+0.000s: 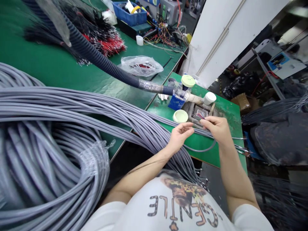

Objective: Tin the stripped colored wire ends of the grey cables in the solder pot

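Note:
My right hand (218, 128) pinches the end of a grey cable (204, 149), which loops down below it. Thin coloured wires (200, 116), red and blue among them, stick out past its fingertips. Close on its left is my left hand (180, 136), fingers curled in at the wire tips; what it grips is too small to make out. Both hands are over the green board, in front of a small metal pot (199, 111) in a grimy holder. Beside the left fingers sits a round pale-green lid or dish (180, 116). A thick bundle of grey cables (149, 131) passes under the left forearm.
A dark ribbed hose (108, 65) crosses above the table to a nozzle by the pot. Nearby stand a yellow-lidded jar (188, 81) and a white cup (209, 98). Coiled cables (48, 160) fill the left. Further back are a plastic bag (141, 65) and a blue bin (130, 14).

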`<state>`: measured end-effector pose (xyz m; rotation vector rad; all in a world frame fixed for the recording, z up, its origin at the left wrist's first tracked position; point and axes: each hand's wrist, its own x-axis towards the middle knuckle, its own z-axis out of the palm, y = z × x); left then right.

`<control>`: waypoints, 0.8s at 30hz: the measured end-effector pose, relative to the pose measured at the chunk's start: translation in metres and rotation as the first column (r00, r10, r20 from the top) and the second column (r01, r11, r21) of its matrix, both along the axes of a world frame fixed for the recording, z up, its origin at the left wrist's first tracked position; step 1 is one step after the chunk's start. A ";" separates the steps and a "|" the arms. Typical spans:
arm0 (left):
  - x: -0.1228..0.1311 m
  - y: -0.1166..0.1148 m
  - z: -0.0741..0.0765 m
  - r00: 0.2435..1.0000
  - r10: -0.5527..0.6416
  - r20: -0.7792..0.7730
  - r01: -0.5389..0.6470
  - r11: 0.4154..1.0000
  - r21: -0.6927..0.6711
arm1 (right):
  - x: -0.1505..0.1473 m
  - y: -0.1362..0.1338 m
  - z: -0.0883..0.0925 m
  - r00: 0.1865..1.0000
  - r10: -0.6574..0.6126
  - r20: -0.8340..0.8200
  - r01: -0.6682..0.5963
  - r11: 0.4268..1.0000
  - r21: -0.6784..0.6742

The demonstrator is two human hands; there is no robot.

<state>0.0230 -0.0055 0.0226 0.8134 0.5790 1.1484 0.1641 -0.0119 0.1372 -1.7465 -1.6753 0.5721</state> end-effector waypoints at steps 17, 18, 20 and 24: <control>-0.002 -0.004 0.027 0.881 -0.252 0.401 0.364 0.902 -0.233 | -0.018 -0.055 -0.012 0.965 0.188 -0.181 -0.182 0.982 0.047; 0.000 -0.007 0.027 0.865 -0.286 0.413 0.400 0.889 -0.224 | -0.020 -0.058 -0.016 0.964 0.177 -0.200 -0.167 0.984 0.064; 0.005 -0.012 0.028 0.834 -0.316 0.452 0.436 0.879 -0.190 | -0.023 -0.060 -0.022 0.959 0.149 -0.240 -0.128 0.987 0.099; 0.012 -0.021 0.028 0.839 -0.335 0.428 0.405 0.911 -0.080 | -0.023 -0.060 -0.026 0.940 0.094 -0.328 -0.062 0.993 0.105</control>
